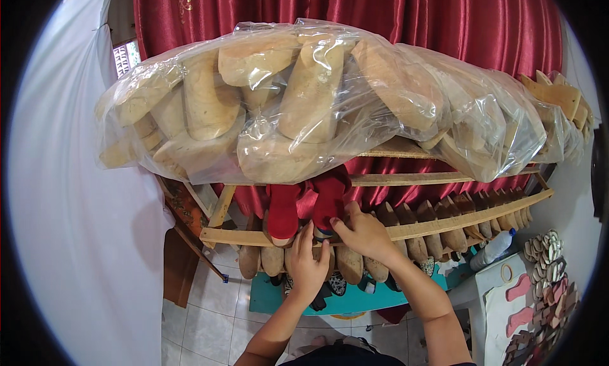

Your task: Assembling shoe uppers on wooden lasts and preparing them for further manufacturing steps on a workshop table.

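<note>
Two red slippers lie side by side on the upper wooden rack, toes away from me under the plastic-wrapped bundle. The left slipper [282, 215] rests across the front rail [444, 224]. My right hand [368, 236] grips the right slipper [328, 204] by its near right side, thumb on its heel end. Below that heel is my left hand [309, 266], its fingers stretched upward and apart between the two slippers. Its fingertips are close to the right slipper's heel; whether they press on it I cannot tell.
Clear plastic [355, 122] wraps wooden shoe lasts above the rack. More lasts [453, 236] hang in a row along the lower rails. A turquoise surface [266, 296] with dark footwear is underneath. At right, a white table [501, 277] bears a bottle [496, 248] and pink sole-shaped pieces [519, 288].
</note>
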The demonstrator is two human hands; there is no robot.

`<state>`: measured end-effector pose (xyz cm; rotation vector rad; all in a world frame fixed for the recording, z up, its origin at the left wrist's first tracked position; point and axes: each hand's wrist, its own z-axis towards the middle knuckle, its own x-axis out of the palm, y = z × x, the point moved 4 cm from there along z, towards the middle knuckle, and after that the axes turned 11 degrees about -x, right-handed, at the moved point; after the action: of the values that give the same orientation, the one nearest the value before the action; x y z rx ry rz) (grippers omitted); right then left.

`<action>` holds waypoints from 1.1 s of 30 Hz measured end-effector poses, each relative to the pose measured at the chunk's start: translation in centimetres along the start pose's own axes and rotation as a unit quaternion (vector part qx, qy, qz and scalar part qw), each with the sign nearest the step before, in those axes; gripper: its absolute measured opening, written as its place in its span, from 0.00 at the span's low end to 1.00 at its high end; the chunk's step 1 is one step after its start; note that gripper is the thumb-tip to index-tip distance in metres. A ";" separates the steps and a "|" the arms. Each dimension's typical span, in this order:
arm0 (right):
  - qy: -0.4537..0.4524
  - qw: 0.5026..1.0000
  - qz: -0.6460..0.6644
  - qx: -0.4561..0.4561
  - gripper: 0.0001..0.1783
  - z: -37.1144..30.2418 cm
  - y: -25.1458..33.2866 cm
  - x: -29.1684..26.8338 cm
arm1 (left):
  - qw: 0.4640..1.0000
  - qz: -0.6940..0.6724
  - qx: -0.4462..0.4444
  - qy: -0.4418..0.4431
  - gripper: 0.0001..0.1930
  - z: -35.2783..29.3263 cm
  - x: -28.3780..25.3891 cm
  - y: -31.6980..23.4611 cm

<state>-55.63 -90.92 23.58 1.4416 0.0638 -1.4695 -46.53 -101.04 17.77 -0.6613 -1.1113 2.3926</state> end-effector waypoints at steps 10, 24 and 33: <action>0.017 1.000 -0.009 -0.013 0.26 -0.6 0.8 0.3 | 0.999 0.050 0.011 0.002 0.22 -0.8 -0.5 0.0; -0.010 0.999 0.022 -0.029 0.26 -0.8 0.7 1.6 | 0.997 0.063 0.005 0.043 0.20 -2.0 -1.8 -1.1; -0.063 0.997 0.033 -0.040 0.22 -2.0 1.3 1.5 | 0.990 0.116 0.064 0.049 0.20 -2.4 -2.7 -2.3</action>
<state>-52.98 -91.10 22.67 1.2718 -0.0032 -1.4838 -42.60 -99.78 18.90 -0.8950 -0.8745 2.5668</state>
